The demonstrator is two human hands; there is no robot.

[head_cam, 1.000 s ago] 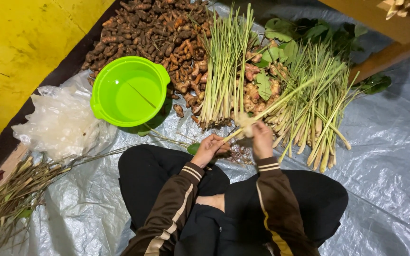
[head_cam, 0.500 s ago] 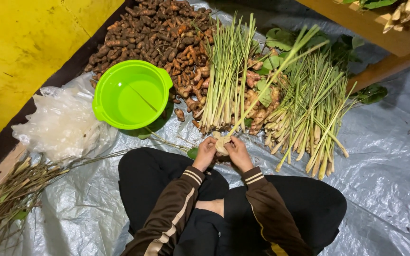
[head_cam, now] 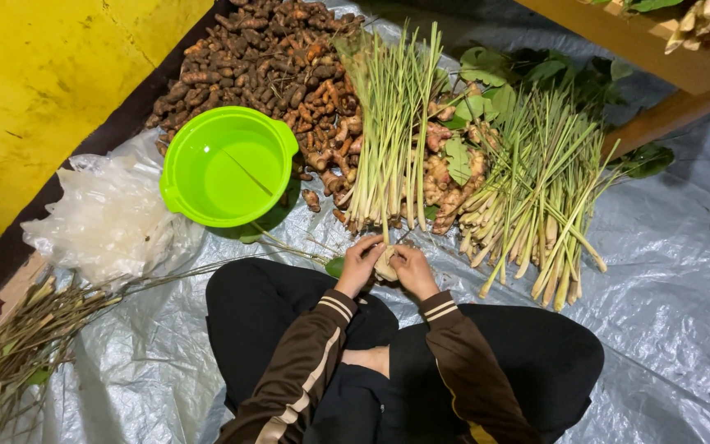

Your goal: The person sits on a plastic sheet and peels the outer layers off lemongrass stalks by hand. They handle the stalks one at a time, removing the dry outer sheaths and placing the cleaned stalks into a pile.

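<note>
While gripped, pale stalk base (head_cam: 385,265) between hands (head_cam: 388,267)

Brown jacket sleeves (head_cam: 306,362) with cream side stripes (striped ribbed cuffs); black trousers (head_cam: 536,362); hands bare.

We have one view only, from a camera on the head, looking steeply down past our own knees at the grey tarp (head_cam: 667,271) on the floor; our hands sit close below centre, the lemongrass bundles (head_cam: 388,123) lie further ahead, and a yellow wall (head_cam: 34,90) fills the upper left
</note>
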